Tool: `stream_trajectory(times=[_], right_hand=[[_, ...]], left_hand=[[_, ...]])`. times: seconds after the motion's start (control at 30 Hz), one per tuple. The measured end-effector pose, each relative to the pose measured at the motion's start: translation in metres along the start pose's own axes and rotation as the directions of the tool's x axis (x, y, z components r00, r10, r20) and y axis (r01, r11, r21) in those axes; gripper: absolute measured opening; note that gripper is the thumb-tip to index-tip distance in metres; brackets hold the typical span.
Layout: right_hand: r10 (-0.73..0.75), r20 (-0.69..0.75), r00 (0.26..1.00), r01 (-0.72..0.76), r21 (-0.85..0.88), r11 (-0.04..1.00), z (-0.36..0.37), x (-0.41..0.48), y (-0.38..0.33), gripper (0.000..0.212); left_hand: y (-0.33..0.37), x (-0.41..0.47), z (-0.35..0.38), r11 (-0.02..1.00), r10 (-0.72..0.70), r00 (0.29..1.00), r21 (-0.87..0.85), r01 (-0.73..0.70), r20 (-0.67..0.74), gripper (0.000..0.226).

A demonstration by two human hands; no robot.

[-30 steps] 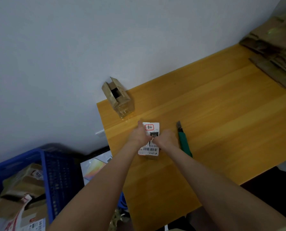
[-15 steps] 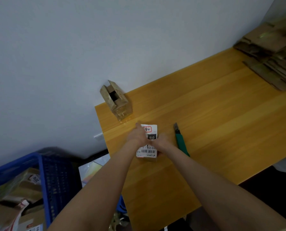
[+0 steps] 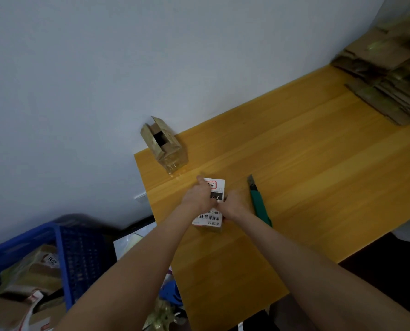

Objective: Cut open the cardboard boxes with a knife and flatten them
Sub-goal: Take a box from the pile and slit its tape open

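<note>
A small cardboard box (image 3: 217,187) with a white barcode label lies on the wooden table (image 3: 318,175) near its left edge. My left hand (image 3: 198,198) rests on the box's left side, with a finger stretched forward along it. My right hand (image 3: 234,203) grips the box's right edge with curled fingers. A green utility knife (image 3: 259,201) lies on the table just right of my right hand, blade end pointing away, untouched. A second small brown box (image 3: 164,145) stands with open flaps at the table's back-left corner, against the wall.
A stack of flattened cardboard (image 3: 390,72) lies at the table's far right. A blue plastic crate (image 3: 63,254) with several cardboard boxes stands on the floor at the lower left. The white wall runs behind the table.
Both hands stay on the labelled box and shift only slightly. The knife and the open box have not moved.
</note>
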State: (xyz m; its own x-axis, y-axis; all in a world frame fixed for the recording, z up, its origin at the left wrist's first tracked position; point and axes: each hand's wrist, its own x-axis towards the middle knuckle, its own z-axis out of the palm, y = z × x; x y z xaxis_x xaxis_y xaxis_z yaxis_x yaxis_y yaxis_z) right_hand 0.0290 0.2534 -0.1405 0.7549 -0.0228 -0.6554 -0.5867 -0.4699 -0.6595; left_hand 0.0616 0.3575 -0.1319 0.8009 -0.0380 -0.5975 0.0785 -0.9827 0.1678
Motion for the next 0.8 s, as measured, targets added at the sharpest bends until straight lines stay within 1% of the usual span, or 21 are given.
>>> stream_trajectory(times=[0.1, 0.27, 0.37, 0.47, 0.63, 0.73, 0.8], right_hand=[[-0.009, -0.013, 1.000, 0.010, 0.019, 1.000, 0.004, -0.002, 0.003, 0.014], [0.008, -0.042, 0.999, -0.007, 0.017, 1.000, 0.008, -0.005, 0.005, 0.017], [0.010, -0.052, 0.999, -0.008, 0.033, 0.999, 0.008, -0.006, 0.004, 0.019], [0.022, -0.040, 0.999, -0.019, 0.078, 0.997, 0.007, -0.007, 0.003, 0.020], [0.065, 0.007, 0.998, -0.065, 0.239, 0.969, 0.009, -0.011, 0.000, 0.017], [0.047, -0.001, 0.999, -0.046, 0.214, 0.976, 0.012, -0.011, 0.001, 0.017], [0.049, -0.018, 0.999, -0.045, 0.187, 0.981, 0.014, -0.008, 0.004, 0.017]], left_hand=[[0.002, -0.004, 0.003, 0.997, 0.017, 1.000, 0.074, -0.015, -0.018, 0.092], [0.018, -0.005, 0.005, 0.975, -0.066, 0.997, 0.210, 0.074, -0.047, 0.079], [0.025, -0.007, 0.003, 0.957, -0.078, 0.995, 0.273, 0.094, -0.066, 0.074], [0.026, -0.007, 0.005, 0.954, -0.096, 0.992, 0.277, 0.114, -0.081, 0.069], [0.020, -0.003, 0.003, 0.971, -0.110, 0.989, 0.205, 0.128, -0.095, 0.067], [0.015, -0.007, 0.000, 0.971, -0.080, 0.991, 0.214, 0.102, -0.112, 0.062], [0.012, -0.009, -0.002, 0.978, -0.045, 0.992, 0.199, 0.068, -0.120, 0.050]])
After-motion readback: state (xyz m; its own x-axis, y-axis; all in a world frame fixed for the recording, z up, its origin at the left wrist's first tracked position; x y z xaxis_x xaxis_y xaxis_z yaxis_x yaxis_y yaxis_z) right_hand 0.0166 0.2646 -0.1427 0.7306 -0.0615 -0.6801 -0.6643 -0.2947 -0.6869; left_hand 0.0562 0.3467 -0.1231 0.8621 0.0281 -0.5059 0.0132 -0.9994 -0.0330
